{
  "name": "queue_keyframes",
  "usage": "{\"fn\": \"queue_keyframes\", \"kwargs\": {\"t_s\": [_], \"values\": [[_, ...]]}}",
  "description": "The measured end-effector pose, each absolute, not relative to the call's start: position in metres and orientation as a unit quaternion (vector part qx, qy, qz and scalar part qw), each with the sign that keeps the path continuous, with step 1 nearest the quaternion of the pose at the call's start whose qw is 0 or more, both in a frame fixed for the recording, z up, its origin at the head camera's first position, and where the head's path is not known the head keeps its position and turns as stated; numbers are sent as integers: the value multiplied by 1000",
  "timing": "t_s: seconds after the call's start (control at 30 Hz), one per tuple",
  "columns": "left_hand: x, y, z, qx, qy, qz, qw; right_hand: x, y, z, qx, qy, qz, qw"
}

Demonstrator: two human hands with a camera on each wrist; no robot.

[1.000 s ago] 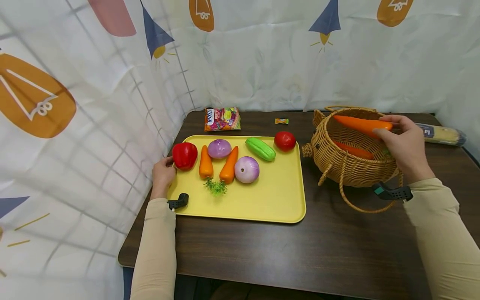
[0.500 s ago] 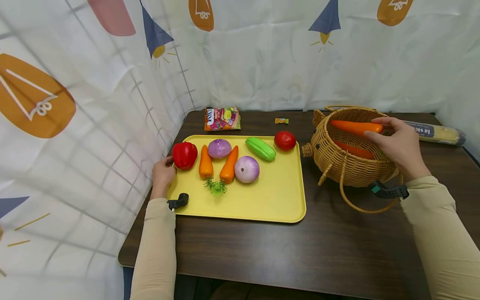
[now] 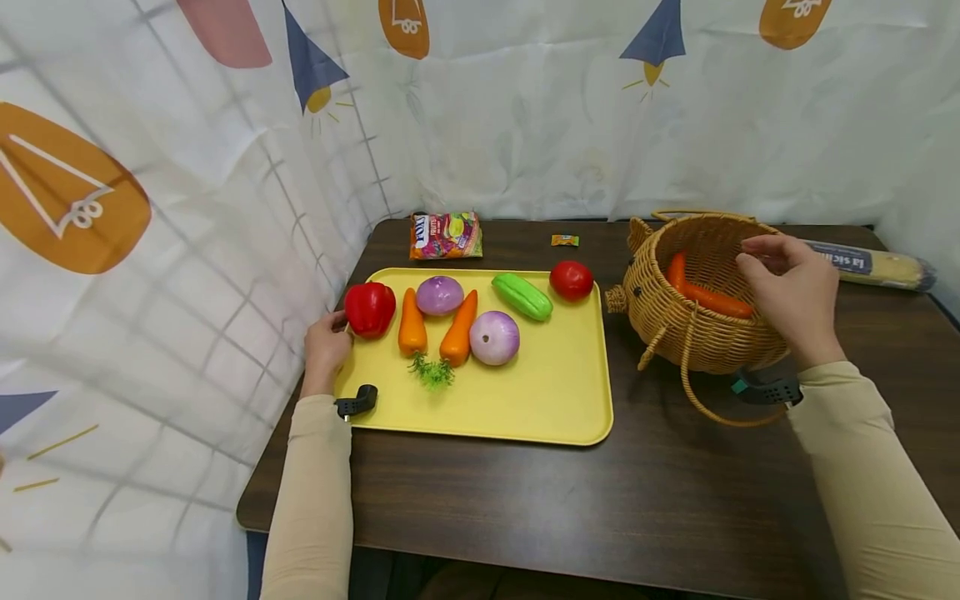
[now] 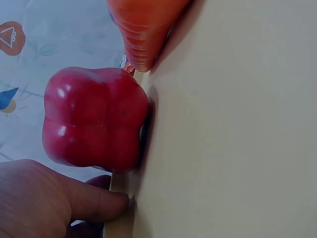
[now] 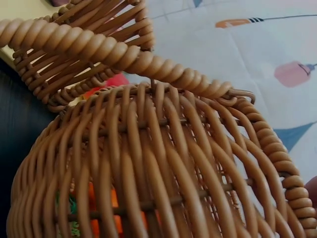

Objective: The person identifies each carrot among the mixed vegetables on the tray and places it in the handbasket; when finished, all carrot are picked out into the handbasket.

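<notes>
Carrot (image 3: pixel 677 271) now inside basket (image 3: pixel 712 343), right hand (image 3: pixel 801 292) arched above, grip released, left hand (image 3: pixel 326 350) clasped on tray (image 3: pixel 532 398)

Carrots (image 3: pixel 718 302) (inside basket (image 3: pixel 723 343)) partly out of sight

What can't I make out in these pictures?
Head view: bottom of the basket, behind its front wall and carrots.
Head view: print on the small wrapper, too small.
Left wrist view: thick end of a carrot, cut by top edge.
Right wrist view: orange shapes, mostly behind basket weave.
</notes>
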State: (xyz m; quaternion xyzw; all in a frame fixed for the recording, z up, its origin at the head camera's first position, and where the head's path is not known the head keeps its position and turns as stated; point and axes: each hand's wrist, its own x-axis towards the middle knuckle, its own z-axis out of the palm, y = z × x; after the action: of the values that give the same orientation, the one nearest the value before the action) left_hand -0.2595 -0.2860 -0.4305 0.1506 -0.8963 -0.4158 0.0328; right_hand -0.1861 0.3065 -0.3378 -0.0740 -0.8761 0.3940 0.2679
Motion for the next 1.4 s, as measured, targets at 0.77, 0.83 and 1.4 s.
{"fn": "queue_keyframes", "kwargs": {"t_s": [0.77,0.83,1.4], "values": [[-261,-284,-430,152,-895,-419,30,-176,286,-306,35,-655,743,134],[-261,-285,-430,154,-895,-419,29,-176,273,-303,42,-667,733,131],[-261,-284,-432,152,-893,-420,48,-177,160,-322,91,-765,629,102]]}}
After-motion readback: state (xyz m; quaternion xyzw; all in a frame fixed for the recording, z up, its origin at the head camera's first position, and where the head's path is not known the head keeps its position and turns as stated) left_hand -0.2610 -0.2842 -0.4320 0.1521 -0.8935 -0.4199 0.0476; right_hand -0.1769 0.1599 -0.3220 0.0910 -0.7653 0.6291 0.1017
